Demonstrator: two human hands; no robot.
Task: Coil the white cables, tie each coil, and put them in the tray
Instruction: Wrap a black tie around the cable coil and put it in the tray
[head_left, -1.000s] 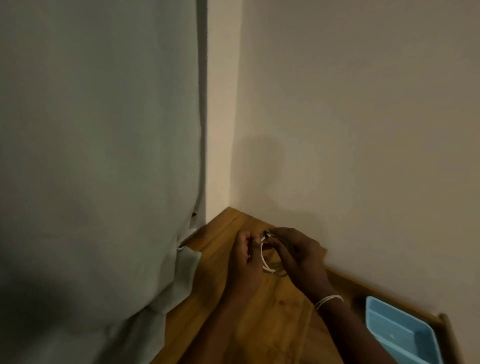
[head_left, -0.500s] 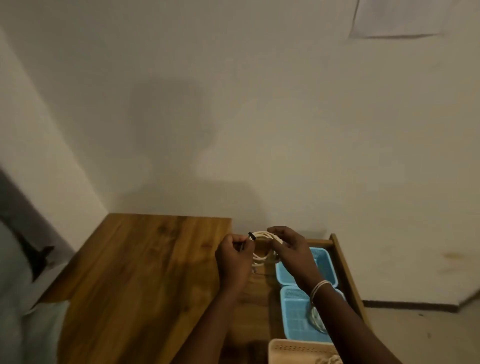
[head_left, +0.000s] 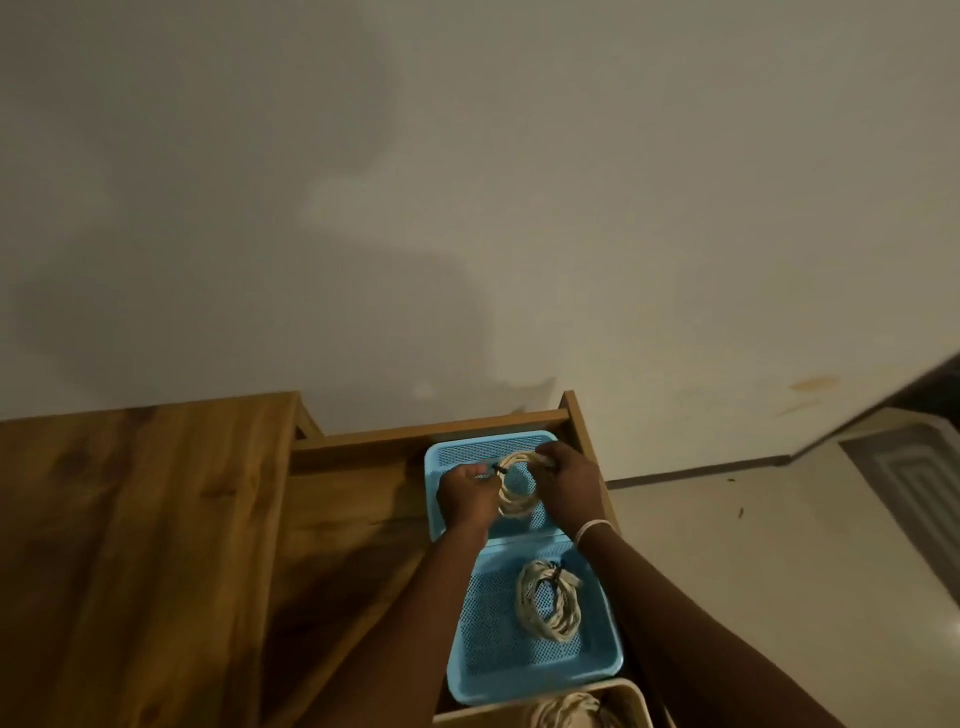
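I hold a coiled white cable (head_left: 515, 503) over the far blue mesh tray (head_left: 452, 457). My left hand (head_left: 465, 499) pinches the coil's left side, where a dark tie wraps it. My right hand (head_left: 570, 486) grips the coil's upper right. The near blue tray (head_left: 483, 649) holds a tied white coil (head_left: 548, 605) with a black tie.
Both trays sit on a lower wooden shelf (head_left: 358, 499) beside a wooden tabletop (head_left: 135, 545). A cream basket (head_left: 613, 699) with more white cable stands at the bottom edge. A plain wall rises behind; the floor (head_left: 753, 545) lies to the right.
The view has swung right and down, from the curtain and corner to the trays. Both hands carried the coil rightwards, now over the far blue tray.
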